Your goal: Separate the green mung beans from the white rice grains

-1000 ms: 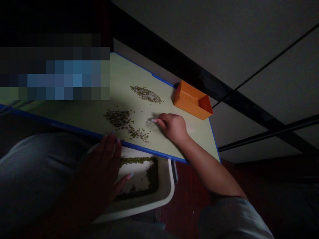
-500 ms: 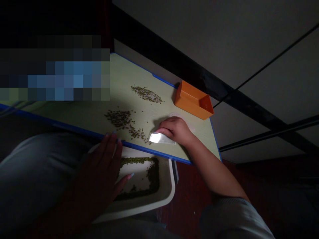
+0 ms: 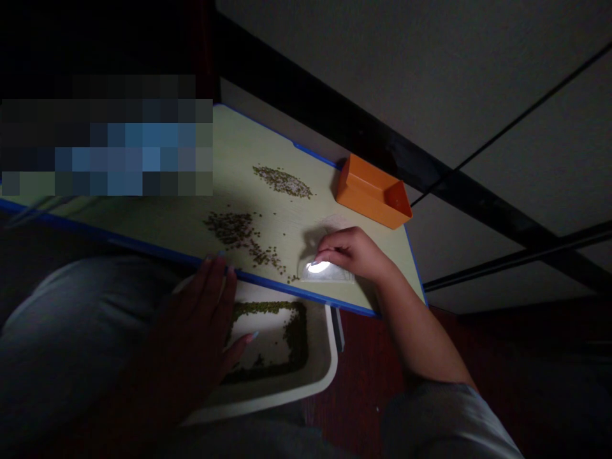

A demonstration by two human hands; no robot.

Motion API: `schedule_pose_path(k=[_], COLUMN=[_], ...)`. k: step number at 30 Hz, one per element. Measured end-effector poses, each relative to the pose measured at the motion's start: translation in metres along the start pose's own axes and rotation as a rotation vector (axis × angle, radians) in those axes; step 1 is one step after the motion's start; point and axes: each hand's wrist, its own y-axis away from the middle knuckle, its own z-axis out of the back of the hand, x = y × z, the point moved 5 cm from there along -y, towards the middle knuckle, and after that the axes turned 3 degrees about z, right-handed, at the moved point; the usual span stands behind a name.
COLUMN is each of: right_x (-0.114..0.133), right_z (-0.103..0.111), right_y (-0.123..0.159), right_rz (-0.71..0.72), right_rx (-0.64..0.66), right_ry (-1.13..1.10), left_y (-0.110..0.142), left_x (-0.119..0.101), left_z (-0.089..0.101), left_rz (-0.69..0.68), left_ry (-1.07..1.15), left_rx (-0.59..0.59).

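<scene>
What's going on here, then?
A person's right hand pinches a shiny, see-through piece over a pale board. The open left hand lies at the board's blue edge, partly hiding a white tub with green grains. On the board are a darker heap, a paler heap and an orange box.

At upper left, coarse blurred squares point(image 3: 108, 146) hide part of the pale board point(image 3: 229, 143), whose left end runs past the frame's edge. Right of center, the right hand point(image 3: 352, 250) covers part of a clear piece point(image 3: 327, 274) washed by glare. At lower left, the shadowed left hand point(image 3: 203, 312) hides part of the white basin point(image 3: 331, 366). Individual grains point(image 3: 230, 227) are too small to identify.
</scene>
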Motion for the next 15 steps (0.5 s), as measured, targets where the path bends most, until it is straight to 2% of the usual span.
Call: schedule_pose_path(k=[4,9,15], right_x=[-0.0016,-0.0050,-0.0010], right_z=[-0.0045,-0.0047,-0.0068], right_y=[-0.0011,-0.0026,-0.0032], right_rz=[-0.005,-0.048,-0.006], right_rx=[0.041,0.000,0.006], right_ry=[0.066,0.152,0.101], left_y=[-0.0003,0.0001,-0.0002], left_x=[-0.0009,-0.0005,-0.0002], left_z=[0.0020,0.0015,0.0004], left_rz=[-0.014,-0.016,-0.013], left_ry=[0.001,0.011,0.004], left_rx=[-0.020,-0.025,-0.011])
